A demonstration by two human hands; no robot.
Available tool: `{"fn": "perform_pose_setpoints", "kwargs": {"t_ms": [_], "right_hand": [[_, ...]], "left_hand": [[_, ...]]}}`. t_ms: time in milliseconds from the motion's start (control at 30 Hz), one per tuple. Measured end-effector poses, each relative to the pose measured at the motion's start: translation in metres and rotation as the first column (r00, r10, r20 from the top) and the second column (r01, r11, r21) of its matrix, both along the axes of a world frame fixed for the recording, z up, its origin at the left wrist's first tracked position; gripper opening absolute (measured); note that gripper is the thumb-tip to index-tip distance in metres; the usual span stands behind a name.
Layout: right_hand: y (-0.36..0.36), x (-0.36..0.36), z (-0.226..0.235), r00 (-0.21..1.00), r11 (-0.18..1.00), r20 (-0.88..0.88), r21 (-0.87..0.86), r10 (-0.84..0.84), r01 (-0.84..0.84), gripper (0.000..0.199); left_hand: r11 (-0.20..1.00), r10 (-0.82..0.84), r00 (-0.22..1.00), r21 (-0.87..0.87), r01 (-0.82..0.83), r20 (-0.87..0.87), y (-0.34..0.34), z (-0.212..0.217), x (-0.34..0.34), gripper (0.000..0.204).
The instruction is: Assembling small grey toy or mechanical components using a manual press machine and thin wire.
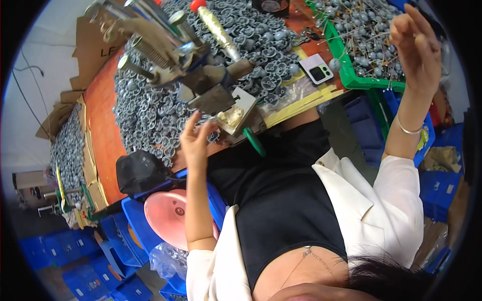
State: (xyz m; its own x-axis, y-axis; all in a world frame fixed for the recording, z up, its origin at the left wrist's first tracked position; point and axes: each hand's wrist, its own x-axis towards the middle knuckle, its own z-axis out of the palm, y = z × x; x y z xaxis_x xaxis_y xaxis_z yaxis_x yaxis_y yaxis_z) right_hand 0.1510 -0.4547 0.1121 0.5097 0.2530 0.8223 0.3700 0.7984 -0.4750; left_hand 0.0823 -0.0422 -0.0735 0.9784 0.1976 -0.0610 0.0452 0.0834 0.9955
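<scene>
My left hand (197, 136) reaches to the foot of a small hand press (165, 47), its fingertips at the cream-coloured block (232, 116) on the press base, right beside a heap of small grey round parts (150, 113). Whether a part sits between the fingers is hidden. My right hand (416, 42) is raised over a green tray (351, 75) filled with grey balls on thin pins, fingers loosely spread with nothing visible in them. A single grey ball (335, 64) lies by the tray's edge.
The orange table (103, 130) carries the grey parts, a small phone (317, 69) and yellow strips. A green-handled tool (254, 141) lies at the table's edge. A black bag (140, 170), a pink stool (168, 215) and blue crates (90, 251) stand below. Cardboard holds more grey parts at left.
</scene>
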Motion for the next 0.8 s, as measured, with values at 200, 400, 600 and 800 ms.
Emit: {"fn": "perform_pose_setpoints", "kwargs": {"t_ms": [200,400,600,800], "right_hand": [[0.078,-0.029,-0.029,0.964,0.84,0.035,-0.484,-0.262,0.245,0.023],[0.126,-0.072,-0.07,0.891,0.805,-0.425,-0.467,0.16,-0.366,0.007],[0.143,-0.079,-0.101,0.832,0.795,-0.514,-0.408,0.207,-0.45,0.007],[0.138,-0.079,-0.102,0.82,0.813,-0.548,-0.397,0.163,-0.427,0.006]], "left_hand": [[0.685,-0.039,0.942,0.695,-0.218,0.334,-0.05,-0.005,0.004,0.036],[0.64,0.05,0.929,0.703,-0.311,0.366,-0.056,-0.021,0.009,0.046],[0.609,0.075,0.982,0.772,-0.184,0.175,-0.053,-0.011,0.01,0.052],[0.447,-0.074,0.988,0.89,-0.091,0.139,-0.042,0.008,0.008,0.043]]}}
